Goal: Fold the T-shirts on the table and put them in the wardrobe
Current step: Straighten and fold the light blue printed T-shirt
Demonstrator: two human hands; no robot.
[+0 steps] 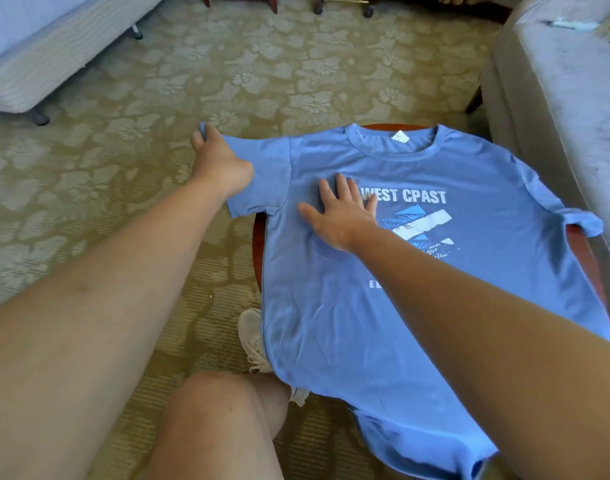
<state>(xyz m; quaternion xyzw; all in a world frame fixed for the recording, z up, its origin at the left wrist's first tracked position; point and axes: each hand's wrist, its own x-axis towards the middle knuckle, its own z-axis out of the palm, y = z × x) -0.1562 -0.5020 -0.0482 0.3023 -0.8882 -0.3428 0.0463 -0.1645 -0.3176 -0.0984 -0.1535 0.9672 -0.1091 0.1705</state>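
The shirt (331, 323) lay flat on the table (257, 244), collar at 12 o'clock; the left hand (220, 161) pinched its 9 o'clock sleeve (265, 174), the right hand (341, 216) pressed it open-palmed at the sleeve's 3 o'clock.

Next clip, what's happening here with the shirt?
A person is laying out a blue T-shirt print side up on a small reddish-brown table. The left hand grips the end of one sleeve and holds it stretched out past the table's edge. The right hand lies flat on the chest beside the print, pinning the fabric. The shirt is spread out and no fold has been made yet; its hem hangs over the near edge. No wardrobe is in view.
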